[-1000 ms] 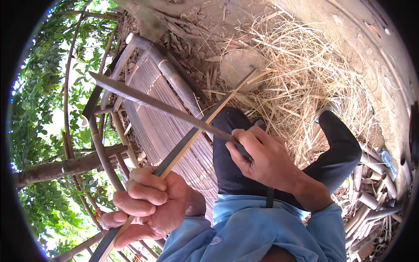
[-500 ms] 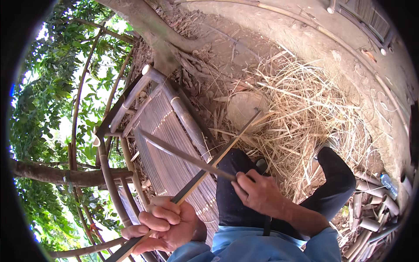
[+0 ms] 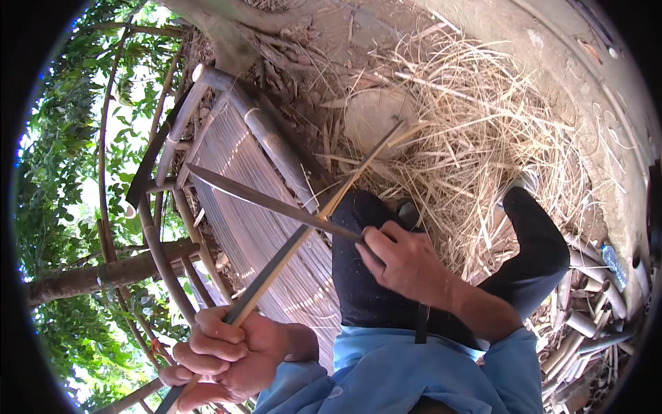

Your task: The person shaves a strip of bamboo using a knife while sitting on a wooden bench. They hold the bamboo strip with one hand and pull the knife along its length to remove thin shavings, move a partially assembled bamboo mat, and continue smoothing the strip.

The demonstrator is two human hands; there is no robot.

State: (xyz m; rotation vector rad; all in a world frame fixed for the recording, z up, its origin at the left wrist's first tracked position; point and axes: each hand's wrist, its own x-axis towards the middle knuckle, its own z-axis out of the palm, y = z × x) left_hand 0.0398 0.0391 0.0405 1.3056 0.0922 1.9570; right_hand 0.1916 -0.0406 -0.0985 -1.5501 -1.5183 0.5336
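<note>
My left hand (image 3: pixel 224 355), low at the left, is closed around a long bamboo strip (image 3: pixel 272 272), dark on one side and pale on the other. The strip slants up and away to the right, over my dark-trousered thigh. In my right hand (image 3: pixel 414 265), above my lap, is the handle of a long-bladed knife (image 3: pixel 255 199). Its blade points to the upper left and crosses the strip, apparently touching it. Just beyond the crossing, the pale side of the strip looks split or lifted. My right fingers hide most of the handle.
A slatted bamboo bench (image 3: pixel 258 169) stands to the left, close to the blade. Beyond my knees lie a round wooden block (image 3: pixel 379 117) and a heap of pale shavings (image 3: pixel 476 138). Cut bamboo pieces (image 3: pixel 586 324) and a plastic bottle (image 3: pixel 612 265) lie at the right.
The view has shifted. My left hand has moved down and left with the strip, and the knife now crosses the strip farther from that hand. Both hands keep their hold.
</note>
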